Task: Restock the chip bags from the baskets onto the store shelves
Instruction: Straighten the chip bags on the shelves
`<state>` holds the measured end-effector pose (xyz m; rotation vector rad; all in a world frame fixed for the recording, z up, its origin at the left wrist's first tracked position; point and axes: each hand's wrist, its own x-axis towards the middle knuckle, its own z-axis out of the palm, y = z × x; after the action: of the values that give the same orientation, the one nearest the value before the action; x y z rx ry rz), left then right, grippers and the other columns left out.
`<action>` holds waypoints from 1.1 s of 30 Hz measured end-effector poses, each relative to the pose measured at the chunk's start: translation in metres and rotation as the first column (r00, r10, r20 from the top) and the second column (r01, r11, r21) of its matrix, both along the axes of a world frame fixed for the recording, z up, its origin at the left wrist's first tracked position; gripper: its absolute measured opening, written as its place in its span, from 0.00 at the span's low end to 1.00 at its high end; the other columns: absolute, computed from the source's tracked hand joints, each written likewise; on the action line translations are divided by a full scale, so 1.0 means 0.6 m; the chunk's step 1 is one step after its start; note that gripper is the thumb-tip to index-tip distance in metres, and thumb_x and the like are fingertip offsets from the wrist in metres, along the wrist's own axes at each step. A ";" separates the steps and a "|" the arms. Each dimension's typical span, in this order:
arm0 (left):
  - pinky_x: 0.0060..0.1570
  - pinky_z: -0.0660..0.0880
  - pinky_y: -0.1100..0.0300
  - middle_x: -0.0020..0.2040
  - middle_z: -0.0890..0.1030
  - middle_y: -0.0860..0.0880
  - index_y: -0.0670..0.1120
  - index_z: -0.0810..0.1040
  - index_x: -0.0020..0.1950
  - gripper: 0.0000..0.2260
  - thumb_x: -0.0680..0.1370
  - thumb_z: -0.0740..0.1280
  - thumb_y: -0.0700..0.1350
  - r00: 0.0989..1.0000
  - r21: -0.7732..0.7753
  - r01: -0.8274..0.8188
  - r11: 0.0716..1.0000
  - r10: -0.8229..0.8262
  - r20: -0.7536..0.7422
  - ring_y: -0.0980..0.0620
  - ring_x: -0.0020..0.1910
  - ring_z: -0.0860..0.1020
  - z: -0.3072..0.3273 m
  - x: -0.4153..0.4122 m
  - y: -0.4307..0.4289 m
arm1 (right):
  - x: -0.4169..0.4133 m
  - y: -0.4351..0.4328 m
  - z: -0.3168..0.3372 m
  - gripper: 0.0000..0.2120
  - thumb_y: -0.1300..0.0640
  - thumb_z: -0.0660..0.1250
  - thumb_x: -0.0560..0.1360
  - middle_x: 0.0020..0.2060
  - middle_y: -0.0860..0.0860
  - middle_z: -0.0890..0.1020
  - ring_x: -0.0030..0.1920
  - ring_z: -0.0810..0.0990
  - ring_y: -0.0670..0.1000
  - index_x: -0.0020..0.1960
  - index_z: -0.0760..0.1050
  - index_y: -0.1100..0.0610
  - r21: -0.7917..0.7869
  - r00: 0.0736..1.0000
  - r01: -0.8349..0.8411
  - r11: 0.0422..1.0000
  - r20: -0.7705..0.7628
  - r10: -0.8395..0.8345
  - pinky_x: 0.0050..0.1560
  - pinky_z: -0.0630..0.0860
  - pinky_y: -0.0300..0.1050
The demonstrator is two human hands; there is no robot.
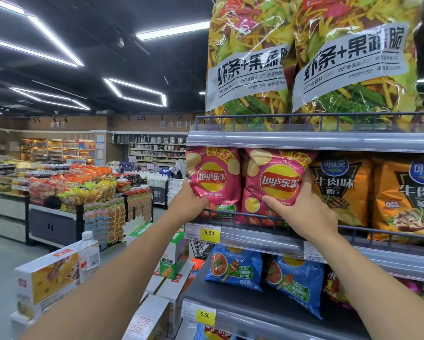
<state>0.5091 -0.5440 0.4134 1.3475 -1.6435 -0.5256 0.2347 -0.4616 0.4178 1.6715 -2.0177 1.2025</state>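
At 12 o'clock ahead, on the middle shelf (260, 239), the left hand (187, 204) grips the left pink bag (213, 177) at its 7 o'clock corner; the right hand (306, 208) grips the right pink bag (272, 182) at its 4 o'clock edge. Risk: excess squeeze may crush chips; a leaning bag may topple over the rail (233, 212).

Both bare forearms are raised and stretched forward, converging from the lower corners. The left hand (189, 204) is seen from the back, wrist straight, and is closed on the lower left edge of the left pink Lay's bag (213, 177); its fingertips are hidden. The right hand (301, 209) is clasped on the right pink Lay's bag (274, 182), with the thumb laid across the front and the fingers (307, 184) wrapped round the right edge.
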 end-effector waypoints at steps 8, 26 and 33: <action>0.62 0.79 0.43 0.58 0.82 0.53 0.54 0.69 0.70 0.19 0.81 0.70 0.49 1.000 -0.025 0.025 0.999 -0.025 0.005 0.49 0.56 0.81 -0.005 -0.007 -0.011 | 0.000 0.004 0.001 0.58 0.15 0.57 0.63 0.63 0.51 0.79 0.59 0.82 0.59 0.80 0.38 0.43 0.007 1.000 0.001 1.000 -0.021 -0.001 0.54 0.77 0.54; 0.56 0.74 0.55 0.65 0.76 0.54 0.52 0.56 0.82 0.39 0.78 0.76 0.44 0.998 -0.216 0.044 0.975 -0.034 0.048 0.53 0.57 0.77 0.003 -0.007 0.009 | 0.015 0.007 0.010 0.59 0.15 0.59 0.63 0.68 0.53 0.76 0.61 0.80 0.60 0.80 0.33 0.41 0.049 0.999 -0.038 0.998 0.015 0.037 0.58 0.78 0.56; 0.63 0.78 0.49 0.71 0.78 0.47 0.52 0.57 0.82 0.42 0.76 0.79 0.45 0.999 -0.193 0.025 0.981 -0.017 0.040 0.47 0.64 0.79 0.006 0.001 0.012 | 0.015 0.005 0.021 0.60 0.17 0.63 0.62 0.72 0.55 0.71 0.66 0.77 0.61 0.79 0.32 0.39 0.121 0.986 -0.154 0.981 0.087 0.144 0.63 0.77 0.63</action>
<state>0.5097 -0.5370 0.4170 1.2048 -1.6952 -0.3439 0.2435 -0.4588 0.4305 1.8950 -2.0870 1.2276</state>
